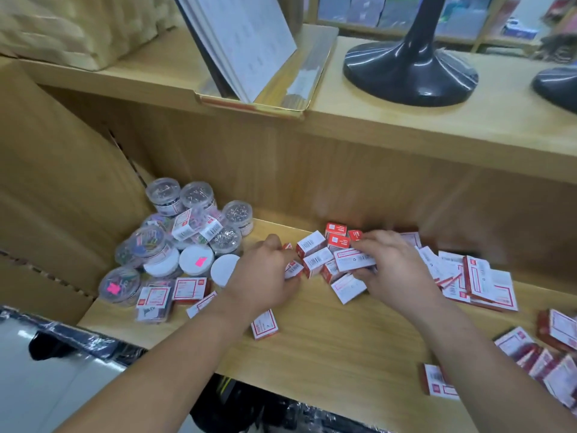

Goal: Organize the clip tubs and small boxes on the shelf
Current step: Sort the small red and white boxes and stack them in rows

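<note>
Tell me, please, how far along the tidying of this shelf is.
Early on. Done: the tubs are bunched at the left end of the shelf, though jumbled, some tipped. In hand: the left hand and right hand each grip a small box from the middle pile. Left: loose boxes scattered flat on the right, a front-right heap, and a lone box by the left forearm.

Bright, even light is falling from above. Glare is showing on the black base (410,73), and the edges are blurring.
</note>
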`<state>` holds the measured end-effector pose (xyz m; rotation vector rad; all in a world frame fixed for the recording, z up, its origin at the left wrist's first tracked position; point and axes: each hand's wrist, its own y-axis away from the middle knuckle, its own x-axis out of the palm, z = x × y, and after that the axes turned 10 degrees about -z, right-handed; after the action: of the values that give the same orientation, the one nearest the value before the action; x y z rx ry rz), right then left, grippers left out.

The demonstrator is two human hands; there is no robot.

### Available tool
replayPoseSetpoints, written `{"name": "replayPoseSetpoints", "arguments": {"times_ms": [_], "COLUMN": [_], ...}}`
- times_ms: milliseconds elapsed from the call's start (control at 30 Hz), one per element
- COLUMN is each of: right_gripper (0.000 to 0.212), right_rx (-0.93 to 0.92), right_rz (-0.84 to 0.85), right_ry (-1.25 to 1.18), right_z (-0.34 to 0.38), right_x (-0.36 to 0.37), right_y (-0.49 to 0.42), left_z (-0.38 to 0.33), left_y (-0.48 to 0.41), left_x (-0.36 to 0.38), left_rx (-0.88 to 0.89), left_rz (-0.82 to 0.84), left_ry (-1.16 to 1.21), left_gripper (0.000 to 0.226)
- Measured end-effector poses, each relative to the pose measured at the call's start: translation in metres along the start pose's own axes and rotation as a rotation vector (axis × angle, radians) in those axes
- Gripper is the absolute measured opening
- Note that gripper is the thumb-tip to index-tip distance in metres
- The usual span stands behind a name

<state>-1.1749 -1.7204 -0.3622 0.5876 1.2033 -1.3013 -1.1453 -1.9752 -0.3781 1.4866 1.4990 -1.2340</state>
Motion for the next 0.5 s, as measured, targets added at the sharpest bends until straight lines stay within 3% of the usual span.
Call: {"name": "replayPoseSetpoints", "arguments": {"times_ms": [133, 267, 400, 500], "right_gripper": [0.047, 0.04, 0.043, 0.046], "right_rx": [-0.065, 0.008, 0.138, 0.164], "right_rz": [-0.071, -0.195, -0.167, -0.149], "right_ry": [0.048, -0.098, -0.214, -0.172], "right_z": [0.006, 0.023, 0.036, 0.034], "right_x": [-0.004, -0.014, -0.011, -0.007], "right_y": [-0.001, 0.013, 0.032, 0.042], "left_z": [0.001, 0.011, 0.014, 0.004], "left_y": [0.004, 0.008, 0.013, 0.015], "left_x": [0.003, 0.006, 0.009, 0.003], "left_rx": [0.003, -0.015, 0.003, -0.031], "left_rz": [-0.068, -0.174, -0.146, -0.106], "left_ry": [0.048, 0.107, 0.068, 0.027], "left_gripper": [0.038, 0.025, 0.027, 0.027]}}
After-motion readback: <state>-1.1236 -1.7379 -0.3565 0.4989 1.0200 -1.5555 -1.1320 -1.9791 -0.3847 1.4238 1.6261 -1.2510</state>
